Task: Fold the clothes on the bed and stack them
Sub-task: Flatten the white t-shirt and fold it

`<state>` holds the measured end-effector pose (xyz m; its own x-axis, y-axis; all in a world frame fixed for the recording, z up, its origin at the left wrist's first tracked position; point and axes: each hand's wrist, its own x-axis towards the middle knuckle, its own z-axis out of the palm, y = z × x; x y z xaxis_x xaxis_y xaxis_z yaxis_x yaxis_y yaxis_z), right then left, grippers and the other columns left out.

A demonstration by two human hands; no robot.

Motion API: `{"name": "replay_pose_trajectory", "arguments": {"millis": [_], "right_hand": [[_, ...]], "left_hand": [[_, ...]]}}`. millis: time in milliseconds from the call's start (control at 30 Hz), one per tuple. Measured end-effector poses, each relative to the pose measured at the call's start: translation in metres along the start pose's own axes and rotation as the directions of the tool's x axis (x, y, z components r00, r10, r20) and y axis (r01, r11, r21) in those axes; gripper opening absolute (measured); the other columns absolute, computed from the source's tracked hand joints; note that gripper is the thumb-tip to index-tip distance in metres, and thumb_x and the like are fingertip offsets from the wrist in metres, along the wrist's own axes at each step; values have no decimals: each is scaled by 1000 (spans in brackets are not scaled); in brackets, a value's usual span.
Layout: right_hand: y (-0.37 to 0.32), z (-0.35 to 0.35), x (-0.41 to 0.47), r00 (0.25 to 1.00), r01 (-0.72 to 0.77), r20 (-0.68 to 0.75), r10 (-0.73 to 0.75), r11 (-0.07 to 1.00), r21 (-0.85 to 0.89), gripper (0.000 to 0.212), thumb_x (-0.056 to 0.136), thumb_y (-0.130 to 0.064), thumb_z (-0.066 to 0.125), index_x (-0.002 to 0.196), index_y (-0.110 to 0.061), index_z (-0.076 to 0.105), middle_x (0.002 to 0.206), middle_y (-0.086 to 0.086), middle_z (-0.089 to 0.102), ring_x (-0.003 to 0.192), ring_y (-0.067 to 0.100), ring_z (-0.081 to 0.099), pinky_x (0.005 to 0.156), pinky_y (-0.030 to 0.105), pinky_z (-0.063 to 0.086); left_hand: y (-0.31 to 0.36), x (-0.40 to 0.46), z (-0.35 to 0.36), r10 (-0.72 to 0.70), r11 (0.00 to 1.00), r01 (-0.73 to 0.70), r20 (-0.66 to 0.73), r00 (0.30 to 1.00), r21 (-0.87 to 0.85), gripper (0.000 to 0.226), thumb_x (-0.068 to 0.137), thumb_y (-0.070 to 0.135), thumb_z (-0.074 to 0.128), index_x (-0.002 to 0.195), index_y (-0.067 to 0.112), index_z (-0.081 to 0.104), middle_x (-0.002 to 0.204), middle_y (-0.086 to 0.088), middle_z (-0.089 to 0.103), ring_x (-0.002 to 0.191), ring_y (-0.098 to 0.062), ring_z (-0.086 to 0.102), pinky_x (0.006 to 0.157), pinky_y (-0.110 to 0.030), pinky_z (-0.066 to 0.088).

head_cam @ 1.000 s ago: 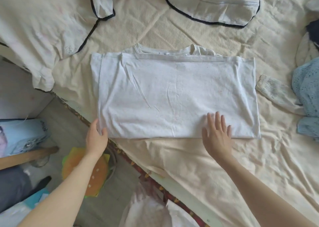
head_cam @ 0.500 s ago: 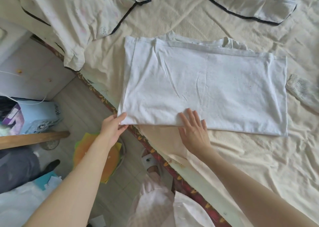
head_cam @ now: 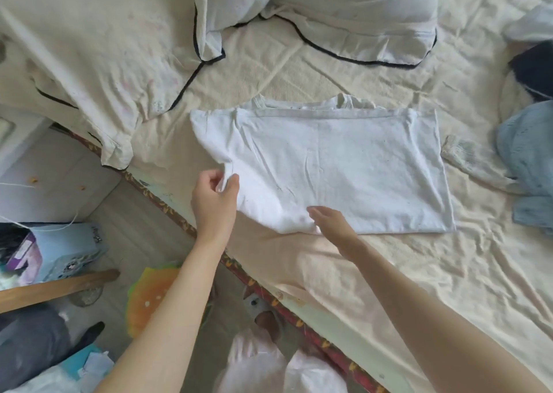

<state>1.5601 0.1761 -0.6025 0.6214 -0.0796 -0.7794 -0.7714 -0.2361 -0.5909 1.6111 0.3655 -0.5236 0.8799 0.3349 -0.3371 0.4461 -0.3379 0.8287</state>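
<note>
A half-folded white T-shirt lies on the cream bed sheet, its long axis running from 9 to 3 o'clock and its collar toward 12. The left hand pinches the shirt's lifted corner at the 8 o'clock end. The right hand, fingers straight, lies at the near edge, at 6 o'clock. No writing on the shirt can be read. A blue garment sits well apart at 3 o'clock.

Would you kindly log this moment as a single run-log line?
left hand: pinches lifted left corner of half-folded white cotton T-shirt | right hand: open, at near edge | cream bedsheet beneath
</note>
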Motion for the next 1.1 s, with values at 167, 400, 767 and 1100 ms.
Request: {"name": "replay_pose_trajectory", "arguments": {"millis": [167,400,767,1100], "right_hand": [[2,-89,-13,995,-63,-7,95,716,695,24,101,-26,41,100,-13,61,103,7,67,92,21,65,78,33,51],[51,-220,-10,975,90,-177,133,490,867,39,100,-43,35,103,-15,62,88,-1,70,79,13,68,65,29,52],[109,-233,24,891,-78,-384,243,914,398,20,84,-19,65,101,-9,64,87,5,63,81,20,62,78,40,54],[139,-240,19,854,-168,-410,321,915,366,10,77,-4,68,72,-8,60,61,6,52,52,17,46,51,28,40]], "left_hand": [[73,-28,104,230,959,-245,114,967,143,11,86,14,63,95,11,57,81,4,61,73,-16,57,66,-22,41],[75,-115,259,351,834,-541,650,674,111,31,88,9,59,119,5,56,116,-12,63,106,-31,58,87,-31,40],[-51,-86,218,99,314,-719,732,674,620,38,83,23,64,121,20,54,115,-4,49,108,-25,45,89,-35,37],[-74,-79,190,376,328,-807,716,588,490,29,57,-9,81,67,8,59,70,-5,54,65,-26,55,56,-34,47]]}}
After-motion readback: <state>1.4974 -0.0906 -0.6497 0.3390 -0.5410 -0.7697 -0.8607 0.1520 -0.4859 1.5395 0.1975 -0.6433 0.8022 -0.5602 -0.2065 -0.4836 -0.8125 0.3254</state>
